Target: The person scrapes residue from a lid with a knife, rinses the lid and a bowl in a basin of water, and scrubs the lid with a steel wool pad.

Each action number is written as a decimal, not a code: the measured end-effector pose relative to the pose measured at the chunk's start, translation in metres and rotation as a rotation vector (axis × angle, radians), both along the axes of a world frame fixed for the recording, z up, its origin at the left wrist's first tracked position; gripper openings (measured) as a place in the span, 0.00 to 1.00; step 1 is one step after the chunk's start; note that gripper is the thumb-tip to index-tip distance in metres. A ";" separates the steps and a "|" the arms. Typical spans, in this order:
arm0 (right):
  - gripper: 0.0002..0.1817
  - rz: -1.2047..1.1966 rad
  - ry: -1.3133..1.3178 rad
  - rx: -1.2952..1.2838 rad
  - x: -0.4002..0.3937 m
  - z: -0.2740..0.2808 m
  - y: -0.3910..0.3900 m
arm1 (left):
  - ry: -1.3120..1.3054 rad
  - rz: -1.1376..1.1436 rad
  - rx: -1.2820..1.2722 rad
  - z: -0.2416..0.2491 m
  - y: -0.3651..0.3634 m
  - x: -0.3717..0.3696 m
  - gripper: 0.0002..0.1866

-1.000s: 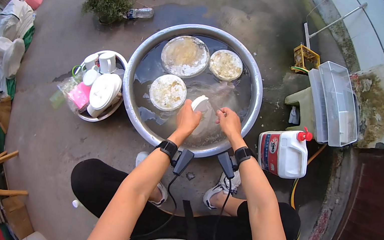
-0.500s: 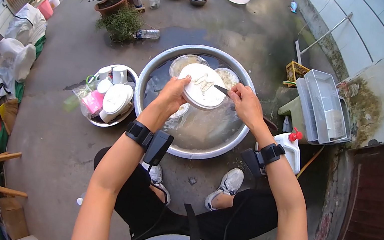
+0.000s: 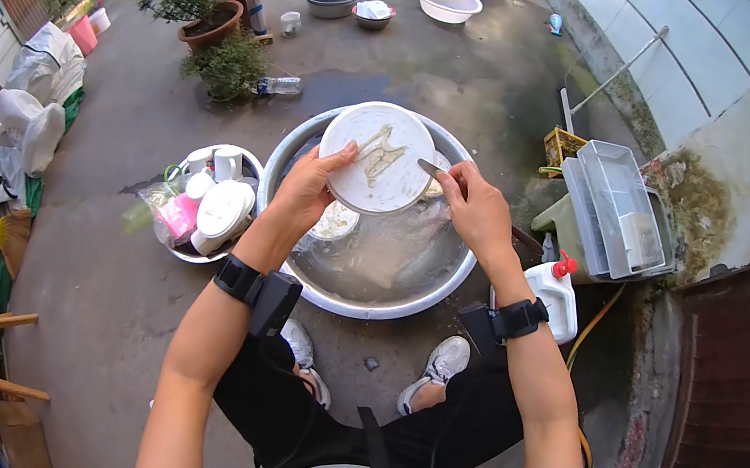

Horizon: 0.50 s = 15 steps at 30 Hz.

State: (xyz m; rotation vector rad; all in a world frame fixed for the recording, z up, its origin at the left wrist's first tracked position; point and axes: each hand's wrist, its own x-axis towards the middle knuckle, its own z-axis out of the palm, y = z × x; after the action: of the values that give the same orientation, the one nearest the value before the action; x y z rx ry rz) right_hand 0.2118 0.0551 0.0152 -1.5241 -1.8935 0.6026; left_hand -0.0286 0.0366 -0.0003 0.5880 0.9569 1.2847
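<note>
My left hand [image 3: 309, 185] grips a round white lid [image 3: 381, 121] by its left edge, thumb on top. Yellowish-brown residue marks the middle of the lid. In my right hand [image 3: 476, 209] is a small dark blade [image 3: 430, 168], its tip at the lid's right edge. Both hands are above a large metal basin [image 3: 362, 311] of cloudy water. A round white container [image 3: 335, 221] lies in the water below my left hand, and another is partly hidden behind the lid.
Left of the basin is a bowl [image 3: 258, 165] of white containers and plastic bags. A white jug [image 3: 550, 301] with a red cap and stacked clear bins [image 3: 612, 209] are at the right. Potted plants [image 3: 215, 24] and tubs [image 3: 447, 3] lie farther off.
The lid has come up closer to the camera and tilted to face it more squarely. The blade has moved from the lid's middle right to its edge.
</note>
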 end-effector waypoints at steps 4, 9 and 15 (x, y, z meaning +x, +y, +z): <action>0.16 0.021 -0.193 0.114 -0.008 0.009 -0.008 | 0.106 0.035 0.071 0.015 -0.009 0.002 0.22; 0.17 0.134 -0.262 0.405 -0.013 0.002 -0.009 | 0.107 0.085 0.072 0.018 -0.013 0.000 0.22; 0.17 0.093 -0.275 0.470 -0.012 0.002 -0.011 | 0.092 0.110 0.063 0.014 -0.015 0.003 0.22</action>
State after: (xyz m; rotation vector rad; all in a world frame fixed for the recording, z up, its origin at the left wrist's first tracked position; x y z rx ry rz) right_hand 0.2002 0.0444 0.0171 -1.2607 -2.1291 -0.0283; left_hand -0.0253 0.0218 0.0139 0.6553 1.0399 1.3994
